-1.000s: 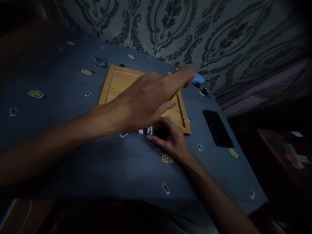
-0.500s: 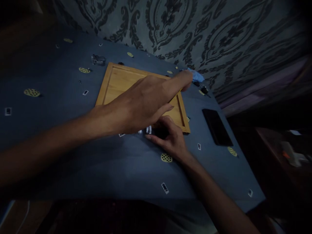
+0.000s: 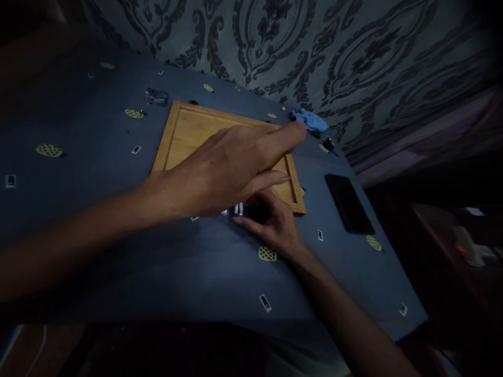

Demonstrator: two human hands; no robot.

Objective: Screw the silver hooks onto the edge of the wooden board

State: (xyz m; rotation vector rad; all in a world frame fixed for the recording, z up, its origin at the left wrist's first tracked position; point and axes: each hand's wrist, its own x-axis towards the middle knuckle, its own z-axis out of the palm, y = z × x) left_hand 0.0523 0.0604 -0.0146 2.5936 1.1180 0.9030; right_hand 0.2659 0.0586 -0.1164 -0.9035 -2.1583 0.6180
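Note:
My left hand is above the front part of a wooden tray-like board with a raised rim. Its fingers are curled around something mostly hidden, with only a yellow strip showing below the index finger. Lower down, my right hand rests at the board's front edge. Its thumb and fingers close around a small shiny metal piece, partly covered by both hands. What lies under my left palm is hidden.
Behind the board's left corner lies a metal clasp-like part. A crumpled blue cloth or glove and a small dark object are at the back right. A black phone lies to the right on the blue patterned tablecloth.
My left hand's fingertips have shifted slightly left and down, and its thumb reaches a little further right. My right hand keeps its place at the metal piece.

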